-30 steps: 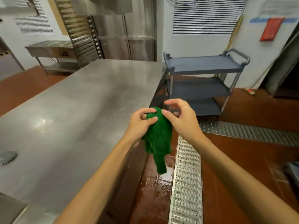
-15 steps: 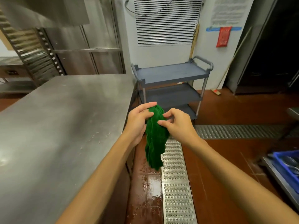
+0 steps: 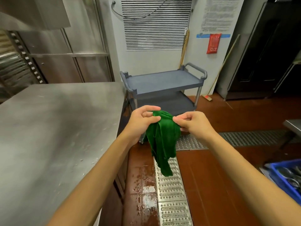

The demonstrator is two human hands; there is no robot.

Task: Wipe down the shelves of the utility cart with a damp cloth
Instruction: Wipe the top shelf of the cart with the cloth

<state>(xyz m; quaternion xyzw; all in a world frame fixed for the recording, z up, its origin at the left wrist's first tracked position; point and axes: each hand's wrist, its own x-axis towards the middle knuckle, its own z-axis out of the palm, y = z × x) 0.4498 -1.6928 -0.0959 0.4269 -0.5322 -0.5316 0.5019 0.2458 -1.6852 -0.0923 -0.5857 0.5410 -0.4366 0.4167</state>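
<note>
Two hands, left hand (image 3: pixel 141 121) and right hand (image 3: pixel 193 123), pinch the hanging green cloth's (image 3: pixel 162 141) top edge.

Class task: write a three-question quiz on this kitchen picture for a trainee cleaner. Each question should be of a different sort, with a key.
1. True or false: the green cloth lies on the top shelf of the utility cart.
2. What holds the cloth? A: left hand only. B: right hand only. C: both hands.
3. What colour is the crate at the lower right?

Key: 1 false, it hangs in the air short of the cart; 2 C; 3 blue.
</note>
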